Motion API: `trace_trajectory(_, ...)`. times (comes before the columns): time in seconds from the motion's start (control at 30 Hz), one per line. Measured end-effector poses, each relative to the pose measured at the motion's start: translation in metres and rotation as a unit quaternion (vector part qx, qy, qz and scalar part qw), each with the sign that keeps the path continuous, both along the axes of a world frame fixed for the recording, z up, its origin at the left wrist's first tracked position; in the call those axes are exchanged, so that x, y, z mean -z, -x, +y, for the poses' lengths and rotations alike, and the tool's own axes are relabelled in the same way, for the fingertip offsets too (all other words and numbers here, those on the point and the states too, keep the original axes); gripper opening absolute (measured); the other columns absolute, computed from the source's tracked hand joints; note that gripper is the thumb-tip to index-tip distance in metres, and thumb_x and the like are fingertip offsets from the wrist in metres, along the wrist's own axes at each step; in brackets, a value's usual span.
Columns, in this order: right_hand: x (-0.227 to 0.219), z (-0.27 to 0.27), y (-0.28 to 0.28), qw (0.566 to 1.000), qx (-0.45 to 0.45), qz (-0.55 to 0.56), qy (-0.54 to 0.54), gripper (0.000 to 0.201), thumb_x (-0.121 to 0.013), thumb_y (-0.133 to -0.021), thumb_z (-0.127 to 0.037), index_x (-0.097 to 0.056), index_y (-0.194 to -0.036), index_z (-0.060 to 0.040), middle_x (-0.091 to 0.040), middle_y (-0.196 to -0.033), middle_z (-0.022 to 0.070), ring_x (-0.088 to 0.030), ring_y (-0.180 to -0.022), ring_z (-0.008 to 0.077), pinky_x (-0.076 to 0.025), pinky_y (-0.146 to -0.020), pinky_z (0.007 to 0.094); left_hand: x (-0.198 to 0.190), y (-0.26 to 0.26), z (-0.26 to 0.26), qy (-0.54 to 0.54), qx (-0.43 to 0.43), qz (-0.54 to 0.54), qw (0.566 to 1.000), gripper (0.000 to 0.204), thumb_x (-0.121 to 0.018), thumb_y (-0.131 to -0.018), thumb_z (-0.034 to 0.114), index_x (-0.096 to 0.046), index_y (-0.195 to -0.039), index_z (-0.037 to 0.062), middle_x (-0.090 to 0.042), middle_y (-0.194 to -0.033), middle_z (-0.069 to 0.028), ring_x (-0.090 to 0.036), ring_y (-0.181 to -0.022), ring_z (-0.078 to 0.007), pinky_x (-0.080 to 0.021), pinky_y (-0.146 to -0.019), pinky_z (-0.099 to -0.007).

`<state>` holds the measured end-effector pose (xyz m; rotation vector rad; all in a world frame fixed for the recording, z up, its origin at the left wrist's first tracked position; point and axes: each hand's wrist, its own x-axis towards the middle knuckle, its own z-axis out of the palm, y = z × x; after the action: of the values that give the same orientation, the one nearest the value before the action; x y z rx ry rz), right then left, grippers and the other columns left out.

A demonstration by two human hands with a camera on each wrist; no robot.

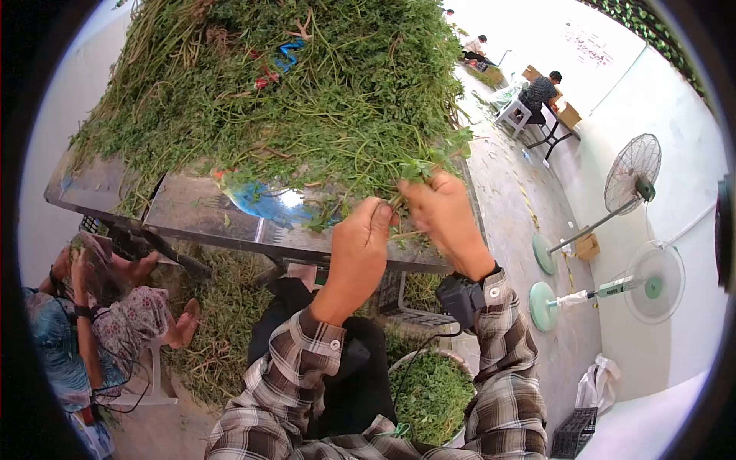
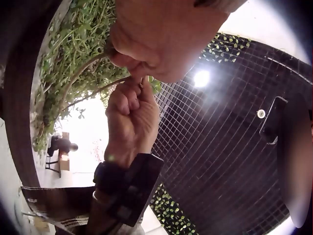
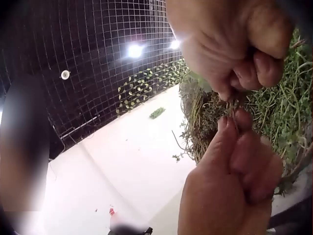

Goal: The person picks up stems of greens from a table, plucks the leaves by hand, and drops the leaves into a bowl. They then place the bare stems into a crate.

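My left hand (image 1: 360, 245) and right hand (image 1: 445, 215) are close together over the front edge of the table. Between them is a thin leafy stem (image 1: 395, 202), pinched by thumb and fingers on both sides. Its green leaves (image 1: 418, 165) stick out beyond my right hand. In the right wrist view, the fingertips of my left hand (image 3: 225, 176) and right hand (image 3: 230, 44) almost meet on the stem (image 3: 234, 110). The left wrist view shows long stems (image 2: 83, 68) running from the hands toward the heap. A large heap of green plants (image 1: 307, 100) covers most of the table.
The dark table (image 1: 203, 215) has a blue printed patch (image 1: 264, 201) near its front edge. Below stand a basket of greens (image 1: 433, 395) and a crate (image 1: 410, 303). A seated person (image 1: 107, 322) is at left. Two standing fans (image 1: 632, 172) are at right.
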<state>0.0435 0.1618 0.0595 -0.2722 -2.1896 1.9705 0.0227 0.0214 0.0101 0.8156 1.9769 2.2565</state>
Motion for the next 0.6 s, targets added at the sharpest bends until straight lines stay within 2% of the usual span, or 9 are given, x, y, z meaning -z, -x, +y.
trace_trajectory(0.07, -0.004, 0.009, 0.003, 0.996, 0.037, 0.025, 0.076, 0.023, -0.061, -0.083, -0.012, -0.045, -0.068, -0.0068, -0.039, -0.054, -0.0042, -0.031, -0.041, 0.0043, -0.022, -0.036, 0.0206, 0.000, -0.005, 0.004, 0.003, 0.004, -0.001, 1.000, 0.028, -0.044, -0.094, 0.024, -0.053, -0.079, 0.0020, -0.040, -0.059, 0.0001, -0.035, -0.055, -0.0084, -0.030, -0.050, -0.0256)
trace_trajectory(0.13, -0.004, 0.012, 0.006, 0.996, 0.036, 0.021, 0.082, 0.022, -0.061, -0.083, -0.012, -0.045, -0.069, -0.0064, -0.039, -0.055, -0.0037, -0.031, -0.041, 0.0041, -0.022, -0.036, 0.0205, -0.001, -0.005, 0.005, 0.004, 0.004, -0.001, 1.000, 0.028, -0.044, -0.094, 0.024, -0.053, -0.079, 0.0020, -0.040, -0.059, -0.0009, -0.036, -0.055, -0.0088, -0.031, -0.050, -0.0262)
trace_trajectory(0.2, 0.000, 0.019, 0.007, 0.995, 0.039, 0.017, 0.087, 0.022, -0.061, -0.083, -0.011, -0.044, -0.070, -0.0059, -0.039, -0.056, -0.0032, -0.031, -0.041, 0.0040, -0.021, -0.036, 0.0204, -0.002, -0.004, 0.005, 0.031, 0.002, 0.014, 0.999, 0.025, -0.044, -0.093, 0.022, -0.054, -0.082, 0.0018, -0.048, -0.059, -0.0139, -0.047, -0.051, -0.0245, -0.037, -0.050, -0.0336)
trace_trajectory(0.37, 0.004, 0.029, 0.015, 0.995, 0.072, 0.008, 0.071, 0.021, -0.060, -0.083, -0.010, -0.044, -0.070, -0.0062, -0.041, -0.057, -0.0022, -0.031, -0.040, 0.0047, -0.021, -0.035, 0.0204, 0.004, -0.003, 0.009, 0.027, 0.008, 0.011, 1.000, 0.025, -0.044, -0.093, 0.022, -0.054, -0.083, 0.0015, -0.050, -0.060, -0.0154, -0.050, -0.053, -0.0270, -0.038, -0.051, -0.0353)
trace_trajectory(0.5, 0.002, 0.065, 0.020, 0.989, 0.121, 0.043, 0.077, 0.019, -0.059, -0.083, -0.010, -0.045, -0.071, -0.0067, -0.042, -0.058, -0.0021, -0.031, -0.040, 0.0046, -0.021, -0.035, 0.0199, 0.007, -0.010, 0.009, 0.056, 0.013, 0.025, 0.998, 0.025, -0.044, -0.093, 0.022, -0.053, -0.083, 0.0012, -0.049, -0.060, -0.0161, -0.049, -0.053, -0.0285, -0.037, -0.051, -0.0365)
trace_trajectory(0.53, 0.003, 0.073, 0.021, 0.986, 0.142, 0.046, 0.072, 0.018, -0.058, -0.083, -0.009, -0.045, -0.071, -0.0073, -0.042, -0.057, -0.0029, -0.032, -0.040, 0.0044, -0.022, -0.035, 0.0203, 0.006, -0.011, 0.009, 0.055, 0.011, 0.025, 0.998, 0.025, -0.044, -0.093, 0.022, -0.053, -0.083, 0.0012, -0.049, -0.060, -0.0161, -0.049, -0.053, -0.0285, -0.037, -0.051, -0.0365)
trace_trajectory(0.6, 0.012, 0.104, 0.017, 0.982, 0.169, 0.048, 0.071, 0.016, -0.058, -0.082, -0.009, -0.046, -0.071, -0.0079, -0.042, -0.057, -0.0037, -0.032, -0.040, 0.0042, -0.023, -0.035, 0.0207, 0.004, -0.015, 0.008, 0.021, 0.044, -0.003, 0.999, 0.028, -0.044, -0.094, 0.024, -0.052, -0.081, 0.0006, -0.040, -0.059, -0.0030, -0.036, -0.055, -0.0099, -0.031, -0.050, -0.0278)
